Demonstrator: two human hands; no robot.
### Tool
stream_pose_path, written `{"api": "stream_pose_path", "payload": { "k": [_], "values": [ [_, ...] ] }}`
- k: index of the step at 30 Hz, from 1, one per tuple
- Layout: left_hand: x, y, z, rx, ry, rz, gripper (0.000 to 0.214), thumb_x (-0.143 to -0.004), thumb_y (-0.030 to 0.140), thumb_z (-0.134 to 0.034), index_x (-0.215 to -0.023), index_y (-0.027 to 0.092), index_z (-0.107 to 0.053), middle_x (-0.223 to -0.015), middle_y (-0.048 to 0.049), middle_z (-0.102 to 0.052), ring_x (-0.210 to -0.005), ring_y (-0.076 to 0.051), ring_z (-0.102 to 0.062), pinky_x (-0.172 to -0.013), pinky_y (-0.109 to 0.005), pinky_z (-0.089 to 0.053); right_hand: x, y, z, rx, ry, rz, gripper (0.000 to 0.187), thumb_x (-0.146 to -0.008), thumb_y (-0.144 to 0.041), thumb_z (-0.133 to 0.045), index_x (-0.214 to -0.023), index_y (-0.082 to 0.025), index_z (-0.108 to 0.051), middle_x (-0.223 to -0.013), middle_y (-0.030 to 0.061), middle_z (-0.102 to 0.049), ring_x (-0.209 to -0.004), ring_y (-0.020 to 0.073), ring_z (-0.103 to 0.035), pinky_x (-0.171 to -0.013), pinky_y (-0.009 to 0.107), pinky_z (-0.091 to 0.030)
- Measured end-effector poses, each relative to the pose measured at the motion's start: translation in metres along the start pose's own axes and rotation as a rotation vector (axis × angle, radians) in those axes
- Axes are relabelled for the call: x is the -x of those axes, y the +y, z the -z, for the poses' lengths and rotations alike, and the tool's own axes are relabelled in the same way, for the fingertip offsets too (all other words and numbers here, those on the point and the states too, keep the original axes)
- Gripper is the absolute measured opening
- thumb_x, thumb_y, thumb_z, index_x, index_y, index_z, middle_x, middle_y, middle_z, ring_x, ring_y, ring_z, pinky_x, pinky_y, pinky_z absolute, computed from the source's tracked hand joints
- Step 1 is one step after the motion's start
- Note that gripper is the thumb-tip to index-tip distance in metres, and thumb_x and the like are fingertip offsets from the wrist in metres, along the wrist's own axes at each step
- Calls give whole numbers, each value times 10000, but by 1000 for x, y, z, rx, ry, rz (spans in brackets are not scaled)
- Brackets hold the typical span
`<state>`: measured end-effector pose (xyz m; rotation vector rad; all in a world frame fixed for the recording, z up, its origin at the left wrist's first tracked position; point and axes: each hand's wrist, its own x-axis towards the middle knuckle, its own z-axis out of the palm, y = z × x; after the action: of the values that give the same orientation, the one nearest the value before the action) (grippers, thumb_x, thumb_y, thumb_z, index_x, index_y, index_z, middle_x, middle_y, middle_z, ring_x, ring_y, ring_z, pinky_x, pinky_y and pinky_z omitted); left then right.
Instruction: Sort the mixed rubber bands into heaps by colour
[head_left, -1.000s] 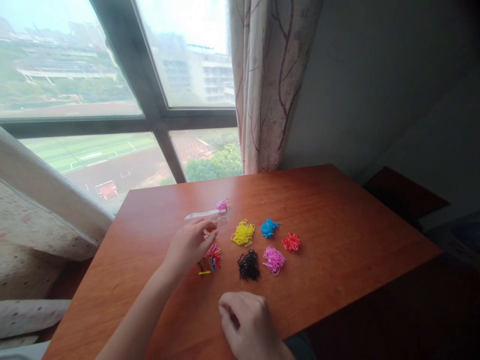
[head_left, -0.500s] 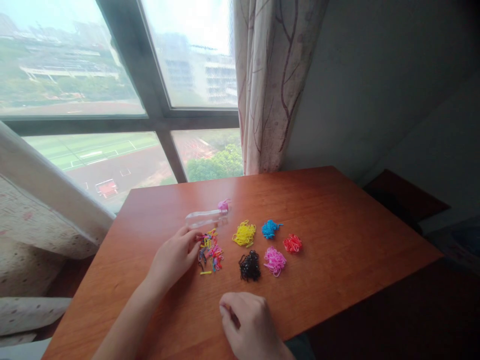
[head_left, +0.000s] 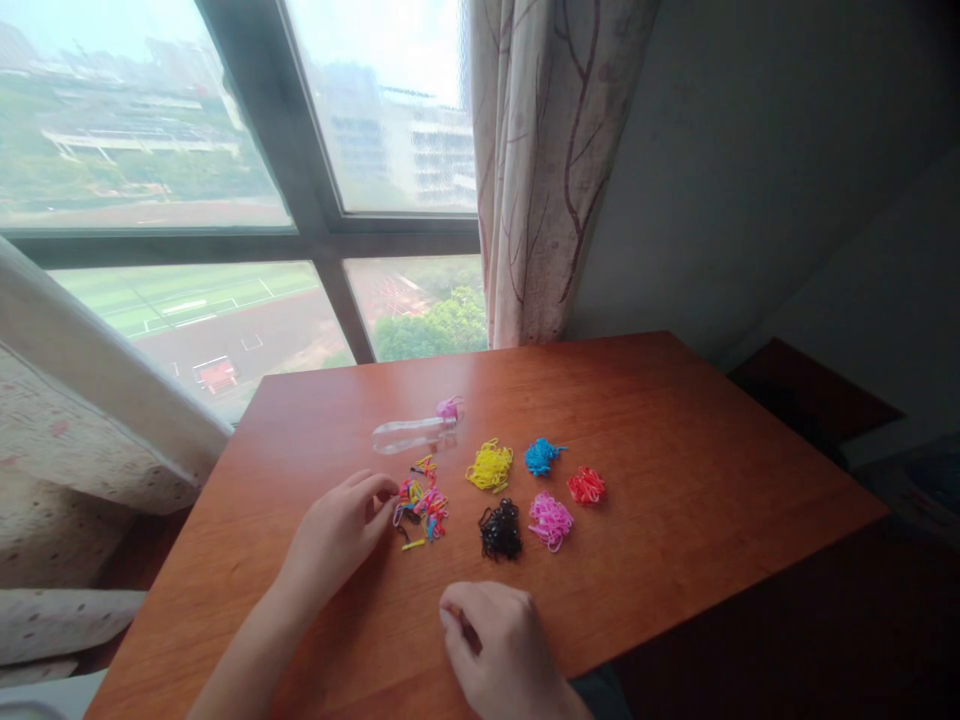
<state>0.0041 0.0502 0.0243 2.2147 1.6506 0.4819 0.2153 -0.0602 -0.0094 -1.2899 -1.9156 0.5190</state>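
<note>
On the brown wooden table (head_left: 675, 480) lies a mixed pile of small coloured rubber bands (head_left: 421, 500). To its right are sorted heaps: yellow (head_left: 489, 466), blue (head_left: 540, 456), red (head_left: 585, 485), pink (head_left: 549, 520) and black (head_left: 499, 530). My left hand (head_left: 337, 535) rests on the table, thumb and forefinger pinched at the left edge of the mixed pile, on one band. My right hand (head_left: 495, 650) lies curled in a loose fist near the front edge, below the black heap; what it holds, if anything, is hidden. A clear small bottle (head_left: 409, 433) with a pink cap lies behind the mixed pile.
A large window and a patterned curtain (head_left: 547, 170) stand behind the table. A dotted cushion (head_left: 75, 450) is at the left. A dark low surface (head_left: 810, 390) sits off the right edge. The table's right half holds nothing.
My left hand has drawn back from over the mixed pile toward me and to the left, uncovering the pile. The right hand has stayed in place.
</note>
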Motion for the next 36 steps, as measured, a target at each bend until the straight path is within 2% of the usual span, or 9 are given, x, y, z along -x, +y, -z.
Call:
{"api": "stream_pose_path", "payload": {
  "k": [5, 10, 14, 20, 29, 36],
  "values": [
    [5, -2, -1, 62, -7, -15, 194, -885, 330, -506, -874, 219, -664, -773, 8, -669, -631, -144, -579, -601, -243, -425, 1, 0, 0, -14, -13, -5, 143, -874, -161, -437, -782, -235, -518, -634, -43, -584, -573, 123, -560, -582, 246, -309],
    [9, -10, -3, 132, -10, 38, 250, -906, 363, -478, -921, 212, -677, -760, 8, -698, -642, -152, -609, -626, -245, -447, 1, 0, -1, -24, -9, -9, 137, -863, -152, -443, -774, -232, -512, -633, -44, -587, -565, 116, -554, -577, 239, -302],
    [5, -14, -2, 51, 25, 63, 265, -903, 396, -484, -933, 213, -673, -811, -4, -702, -675, -163, -617, -639, -255, -446, 2, 1, -2, -34, -7, -12, 131, -862, -156, -446, -779, -233, -513, -638, -46, -589, -571, 116, -557, -583, 241, -301],
    [0, -4, 0, -40, 5, 66, 258, -892, 398, -486, -913, 230, -681, -891, -12, -689, -715, -169, -627, -635, -255, -436, 2, 1, -1, -44, -17, -19, 134, -868, -159, -443, -781, -235, -512, -640, -46, -581, -576, 120, -553, -583, 244, -303],
    [14, 6, 1, -83, -61, 86, 228, -897, 370, -466, -885, 231, -647, -875, -17, -664, -762, -183, -630, -651, -260, -433, 2, 1, -1, -38, -18, -23, 133, -875, -165, -444, -791, -236, -519, -654, -41, -592, -590, 125, -566, -593, 242, -316],
    [16, 4, -5, -42, -34, 86, 231, -892, 357, -461, -874, 225, -649, -871, -23, -657, -733, -185, -628, -646, -269, -447, 1, 1, 0, -14, -15, -15, 137, -868, -159, -449, -784, -233, -527, -642, -36, -595, -581, 122, -572, -587, 231, -324]
  ]
}}
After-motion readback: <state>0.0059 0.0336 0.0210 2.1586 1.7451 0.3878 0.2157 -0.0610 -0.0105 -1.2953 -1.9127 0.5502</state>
